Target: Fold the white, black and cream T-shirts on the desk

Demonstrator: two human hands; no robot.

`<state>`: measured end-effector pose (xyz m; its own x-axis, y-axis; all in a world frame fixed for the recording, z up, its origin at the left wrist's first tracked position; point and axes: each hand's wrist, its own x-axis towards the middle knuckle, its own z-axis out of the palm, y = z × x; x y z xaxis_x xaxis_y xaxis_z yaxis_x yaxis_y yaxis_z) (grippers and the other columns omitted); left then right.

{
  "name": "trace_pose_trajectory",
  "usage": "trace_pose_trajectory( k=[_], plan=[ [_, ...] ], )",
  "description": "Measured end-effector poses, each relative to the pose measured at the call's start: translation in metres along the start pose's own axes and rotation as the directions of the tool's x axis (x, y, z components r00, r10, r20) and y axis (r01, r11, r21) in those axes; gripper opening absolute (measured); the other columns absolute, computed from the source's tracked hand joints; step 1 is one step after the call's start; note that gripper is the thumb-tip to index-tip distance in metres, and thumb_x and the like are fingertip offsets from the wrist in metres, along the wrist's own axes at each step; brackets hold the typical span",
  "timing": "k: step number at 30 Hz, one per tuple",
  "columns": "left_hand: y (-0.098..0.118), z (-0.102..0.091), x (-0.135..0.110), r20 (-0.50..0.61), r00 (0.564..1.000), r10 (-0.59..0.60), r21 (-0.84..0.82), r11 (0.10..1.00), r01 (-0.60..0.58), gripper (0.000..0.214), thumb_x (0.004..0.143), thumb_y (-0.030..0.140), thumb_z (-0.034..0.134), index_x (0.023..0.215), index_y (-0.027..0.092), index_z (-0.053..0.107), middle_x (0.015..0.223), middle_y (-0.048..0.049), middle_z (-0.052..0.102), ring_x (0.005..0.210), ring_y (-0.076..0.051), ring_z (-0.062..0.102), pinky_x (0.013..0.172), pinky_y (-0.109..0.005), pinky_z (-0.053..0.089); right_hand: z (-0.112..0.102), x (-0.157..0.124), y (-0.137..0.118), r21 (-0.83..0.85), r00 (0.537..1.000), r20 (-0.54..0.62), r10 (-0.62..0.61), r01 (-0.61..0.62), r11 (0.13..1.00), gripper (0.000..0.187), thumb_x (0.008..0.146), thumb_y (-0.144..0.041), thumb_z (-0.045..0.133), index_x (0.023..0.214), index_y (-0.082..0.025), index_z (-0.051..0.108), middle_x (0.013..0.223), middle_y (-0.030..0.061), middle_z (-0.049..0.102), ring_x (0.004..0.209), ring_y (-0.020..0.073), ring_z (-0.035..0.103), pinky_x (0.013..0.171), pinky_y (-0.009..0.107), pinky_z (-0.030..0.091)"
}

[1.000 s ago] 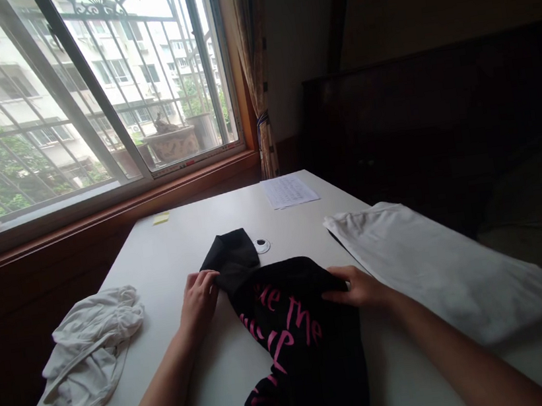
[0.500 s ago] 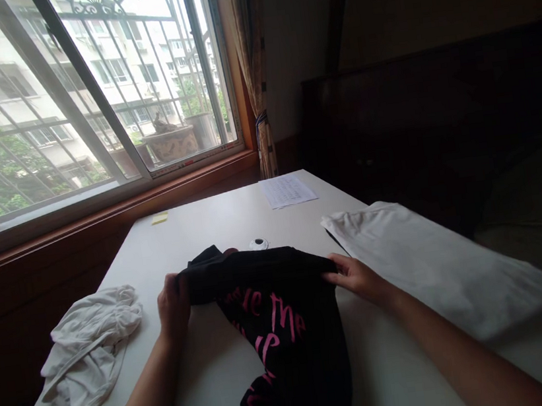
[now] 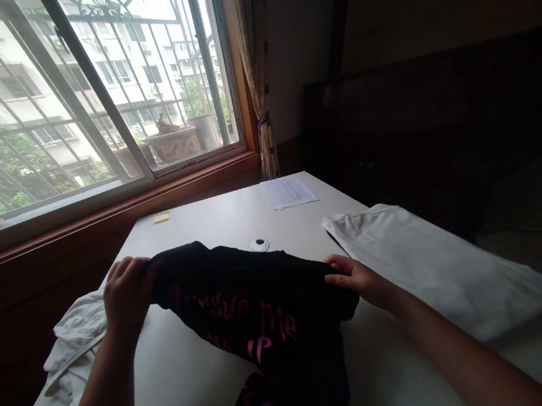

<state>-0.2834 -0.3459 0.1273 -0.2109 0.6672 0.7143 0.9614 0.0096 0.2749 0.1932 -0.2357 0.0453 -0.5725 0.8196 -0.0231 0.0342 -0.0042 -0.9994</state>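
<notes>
A black garment with pink lettering (image 3: pixel 254 305) is stretched between my hands above the white table (image 3: pixel 213 220). My left hand (image 3: pixel 126 295) is closed on its left edge, raised a little over the table. My right hand (image 3: pixel 355 278) pinches its right edge, low near the table. The lower part of the garment hangs down toward me over the near table edge.
A crumpled white garment (image 3: pixel 78 351) lies at the left, partly behind my left arm. A folded white garment (image 3: pixel 434 268) lies at the right. A small round white object (image 3: pixel 259 245), a sheet of paper (image 3: pixel 289 192) and a yellow note (image 3: pixel 161 217) lie farther back. A barred window (image 3: pixel 87 94) is beyond.
My left hand has pulled the garment's left edge out to the left and lifted it, spreading the black cloth wider. My right hand has stayed on the right edge.
</notes>
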Motion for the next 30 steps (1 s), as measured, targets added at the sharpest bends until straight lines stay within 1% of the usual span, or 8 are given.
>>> trace_pose_trajectory(
  k=[3, 6, 10, 13, 16, 20, 25, 30],
  plan=[
    [-0.015, -0.022, 0.008, 0.253, 0.964, -0.081, -0.089, 0.990, 0.106, 0.040, 0.085, 0.064, 0.057, 0.082, 0.025, 0.069, 0.083, -0.0030, 0.068, 0.078, -0.023, 0.063, 0.072, -0.032, 0.052, 0.001, -0.002, -0.005, -0.083, 0.986, 0.153, 0.069, -0.056, 0.995, 0.043, 0.074, -0.043, 0.085, 0.108, -0.022, 0.069, 0.101, 0.0034, 0.073, 0.095, 0.0240, 0.069, 0.080, 0.033, 0.054],
    [-0.034, -0.035, 0.009, 0.528, 0.831, -0.176, -0.116, 0.954, 0.275, 0.047, 0.075, 0.069, 0.065, 0.082, 0.023, 0.074, 0.079, -0.0036, 0.072, 0.074, -0.023, 0.066, 0.064, -0.029, 0.053, 0.000, -0.001, -0.005, -0.175, 0.965, 0.219, 0.143, -0.106, 0.979, 0.042, 0.073, -0.043, 0.086, 0.104, -0.021, 0.070, 0.099, 0.0041, 0.073, 0.094, 0.0249, 0.068, 0.080, 0.034, 0.054],
    [-0.047, -0.043, 0.005, 0.704, 0.682, -0.198, -0.151, 0.897, 0.416, 0.052, 0.078, 0.071, 0.064, 0.087, 0.022, 0.077, 0.080, -0.0059, 0.074, 0.074, -0.025, 0.068, 0.065, -0.031, 0.056, -0.001, 0.002, 0.004, -0.130, 0.998, 0.065, 0.022, -0.014, 0.991, 0.032, 0.083, -0.047, 0.075, 0.096, -0.019, 0.067, 0.086, 0.0016, 0.068, 0.080, 0.0198, 0.064, 0.071, 0.031, 0.052],
    [-0.048, -0.041, 0.004, 0.714, 0.683, -0.153, -0.169, 0.909, 0.381, 0.051, 0.077, 0.071, 0.064, 0.088, 0.024, 0.077, 0.086, -0.0059, 0.076, 0.083, -0.026, 0.070, 0.075, -0.033, 0.058, -0.005, 0.006, 0.008, -0.051, 0.960, -0.254, -0.117, 0.107, 0.993, 0.033, 0.084, -0.052, 0.073, 0.097, -0.023, 0.065, 0.083, -0.0002, 0.067, 0.076, 0.0197, 0.063, 0.069, 0.032, 0.052],
    [-0.052, -0.035, 0.003, 0.723, 0.678, -0.133, -0.203, 0.897, 0.392, 0.050, 0.077, 0.070, 0.067, 0.095, 0.024, 0.076, 0.097, -0.0068, 0.076, 0.095, -0.028, 0.070, 0.084, -0.036, 0.058, -0.015, 0.008, 0.007, -0.027, 0.816, -0.545, -0.193, 0.213, 0.977, 0.034, 0.081, -0.053, 0.075, 0.103, -0.028, 0.065, 0.092, -0.0004, 0.070, 0.081, 0.0217, 0.066, 0.074, 0.034, 0.054],
    [-0.055, -0.021, -0.002, 0.781, 0.620, -0.072, -0.266, 0.860, 0.436, 0.051, 0.074, 0.061, 0.075, 0.113, 0.027, 0.074, 0.120, -0.0094, 0.073, 0.111, -0.030, 0.068, 0.096, -0.040, 0.055, -0.029, 0.009, 0.007, -0.056, 0.686, -0.698, -0.207, 0.237, 0.970, 0.036, 0.080, -0.052, 0.077, 0.105, -0.028, 0.069, 0.097, 0.0011, 0.072, 0.085, 0.0232, 0.068, 0.076, 0.035, 0.056],
    [-0.039, 0.009, -0.015, 0.820, 0.572, 0.025, -0.286, 0.883, 0.372, 0.061, 0.066, 0.043, 0.080, 0.124, 0.029, 0.071, 0.126, -0.0079, 0.073, 0.115, -0.031, 0.068, 0.099, -0.040, 0.054, -0.033, 0.012, 0.012, 0.010, 0.700, -0.704, -0.123, 0.182, 0.983, 0.041, 0.080, -0.050, 0.078, 0.114, -0.030, 0.070, 0.105, 0.0006, 0.075, 0.094, 0.0245, 0.070, 0.083, 0.036, 0.058],
    [-0.038, 0.037, -0.023, 0.740, 0.673, 0.006, -0.226, 0.944, 0.240, 0.031, 0.066, 0.029, 0.060, 0.092, 0.027, 0.078, 0.098, -0.0075, 0.079, 0.093, -0.031, 0.073, 0.087, -0.040, 0.056, -0.033, 0.013, 0.011, 0.057, 0.765, -0.636, -0.098, 0.174, 0.983, 0.044, 0.082, -0.050, 0.076, 0.122, -0.032, 0.069, 0.113, 0.0005, 0.075, 0.101, 0.0247, 0.070, 0.088, 0.036, 0.058]
  ],
)
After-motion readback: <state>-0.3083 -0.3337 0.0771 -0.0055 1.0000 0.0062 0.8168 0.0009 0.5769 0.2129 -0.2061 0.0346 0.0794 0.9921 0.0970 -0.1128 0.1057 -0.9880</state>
